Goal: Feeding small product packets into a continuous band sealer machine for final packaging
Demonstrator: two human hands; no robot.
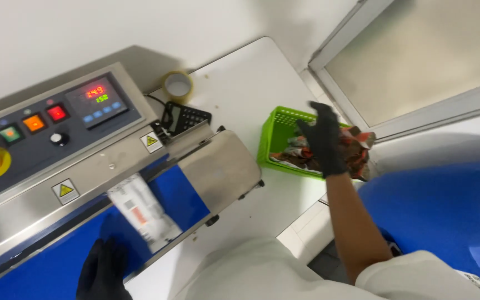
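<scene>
fingers over the basket, a pouch on the belt

fingers (320, 114) of the right hand (324, 139) are spread loosely apart in a black glove, hanging over the green basket (276, 130) and not closed on anything i can make out; whether the fingertips touch the packets (356, 150) underneath i can't tell, since the glove hides that spot.

going from big to small: the sealing machine (84, 183) fills the left side, a steel box with a slanted control panel (45, 128) of coloured buttons and a lit display, and a blue belt (179, 194) running along its front. it stands on a white table (245, 83). to the right lies something large and blue (445, 211), partly out of view.

on the belt lies a white pouch (140, 214), blurred, its long axis slanting from upper left to lower right, the lower end pointing toward the person. it lies just up and right of the left hand (104, 272), which is the nearer hand by far. that gloved hand rests low on the belt, partly cut off by the frame edge, so whether its fingers are apart or curled i can't tell; they seem just short of the pouch.

the basket sits well apart from the pouch, past the machine's end, with red and brown packets heaped inside in no common direction.

behind are a black calculator (184, 118) and a roll of tape (177, 84).
</scene>
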